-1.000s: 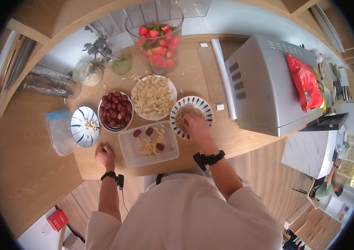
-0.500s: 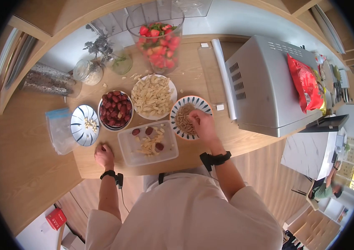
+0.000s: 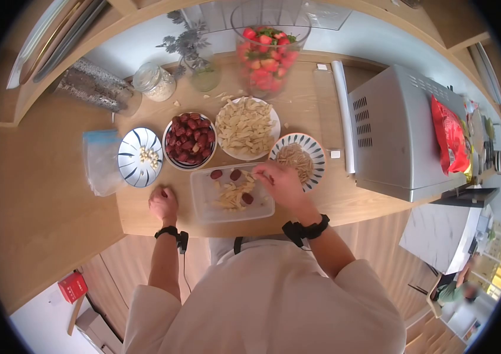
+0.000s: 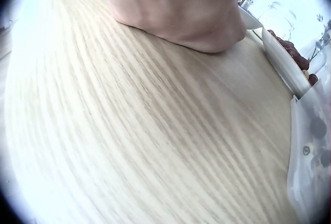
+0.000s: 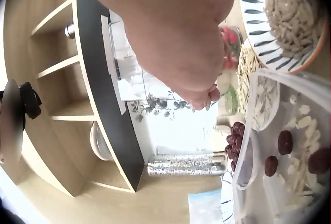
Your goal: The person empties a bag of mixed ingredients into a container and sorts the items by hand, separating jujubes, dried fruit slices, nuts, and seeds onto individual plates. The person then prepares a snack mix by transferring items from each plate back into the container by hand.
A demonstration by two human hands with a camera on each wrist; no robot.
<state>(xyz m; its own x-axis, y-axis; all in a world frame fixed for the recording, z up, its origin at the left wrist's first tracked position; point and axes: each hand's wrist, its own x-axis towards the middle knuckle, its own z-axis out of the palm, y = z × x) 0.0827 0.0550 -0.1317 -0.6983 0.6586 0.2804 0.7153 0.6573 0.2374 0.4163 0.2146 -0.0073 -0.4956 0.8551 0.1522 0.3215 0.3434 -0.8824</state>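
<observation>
My right hand (image 3: 283,186) is above the right edge of the clear plastic container (image 3: 203,206), its thumb and fingertips pinched together. A small pale piece (image 5: 208,103) shows at those fingertips in the right wrist view. Beside the hand stands the orange-rimmed bowl (image 3: 319,154), with slender tan pieces (image 3: 296,160) in it. Inside the container lie pale slices (image 3: 230,196) and three red dates (image 3: 247,199). My left hand (image 3: 164,205) rests on the table, left of the container, with loosely curled fingers and nothing in its grasp.
Behind the container are a bowl of red dates (image 3: 190,139) and a plate of pale slices (image 3: 246,127). A striped plate (image 3: 132,167) with small pale pieces and plastic bags (image 3: 100,168) lie left. Strawberries fill a tall clear bucket (image 3: 267,59); a grey microwave (image 3: 387,141) stands right.
My right hand has lifted out of the orange-rimmed bowl and moved left to the container's edge, fingertips pinched. The left hand stays on the table. The head view has shifted.
</observation>
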